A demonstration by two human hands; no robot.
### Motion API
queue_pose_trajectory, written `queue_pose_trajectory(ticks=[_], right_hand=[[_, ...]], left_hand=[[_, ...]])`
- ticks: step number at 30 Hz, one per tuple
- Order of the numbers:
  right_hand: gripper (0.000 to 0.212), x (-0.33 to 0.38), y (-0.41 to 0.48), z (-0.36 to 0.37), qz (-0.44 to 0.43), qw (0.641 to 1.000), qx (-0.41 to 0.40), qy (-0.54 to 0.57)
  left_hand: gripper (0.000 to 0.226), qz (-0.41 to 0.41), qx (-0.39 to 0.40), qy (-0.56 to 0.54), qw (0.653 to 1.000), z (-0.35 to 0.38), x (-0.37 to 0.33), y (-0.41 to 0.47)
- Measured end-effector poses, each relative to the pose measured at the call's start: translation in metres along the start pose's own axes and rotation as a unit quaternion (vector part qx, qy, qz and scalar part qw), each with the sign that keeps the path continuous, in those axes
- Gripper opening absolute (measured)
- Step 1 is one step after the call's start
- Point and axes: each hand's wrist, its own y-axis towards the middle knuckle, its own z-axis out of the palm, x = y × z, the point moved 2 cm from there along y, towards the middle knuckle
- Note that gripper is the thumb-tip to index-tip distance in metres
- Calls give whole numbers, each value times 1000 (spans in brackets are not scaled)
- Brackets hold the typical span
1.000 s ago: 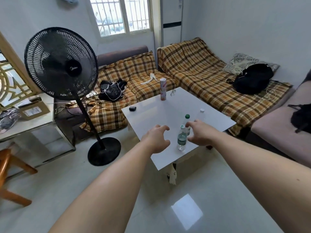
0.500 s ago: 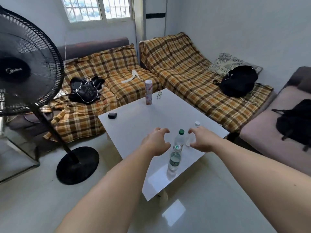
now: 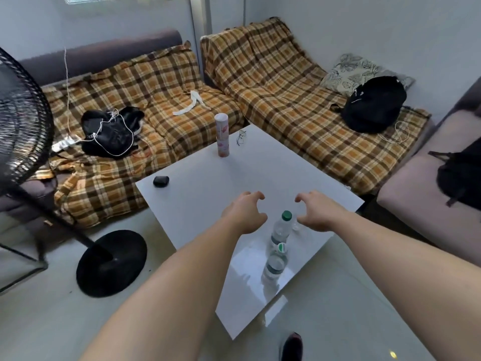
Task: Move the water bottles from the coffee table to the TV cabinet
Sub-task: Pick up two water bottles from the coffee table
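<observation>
Landmark: white coffee table, all places given rel. to it.
Left hand: ours, over the table's near-middle, fingers spread & curled, open wide, holding nothing; just left of the green-cap bottle, not touching as far as we can tell.
Right hand: ours too, over the table toward its right edge, fingers curled & apart, empty; just right of the green-cap bottle.
Green-cap bottle: upright on the table, between our two hands, near the right edge.
Second bottle: upright on the table, nearer us, just in front of the first; cap white w/ green.
Third bottle: small clear bit shows under our right hand, mostly hidden; can't tell more.
Pink can: upright at the table's far side.
Glasses: far side, just right of the can.
Black case: near the table's left corner.
Fan: on the floor, well left of the table.
Plaid sofas: behind & right of the table.
</observation>
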Motion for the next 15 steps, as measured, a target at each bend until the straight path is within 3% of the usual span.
queue_pose_trajectory(ticks=[15], right_hand=[[50,-110,118,28,44,998,36,33]], left_hand=[[53,-25,81,-19,996,75,-39,130]])
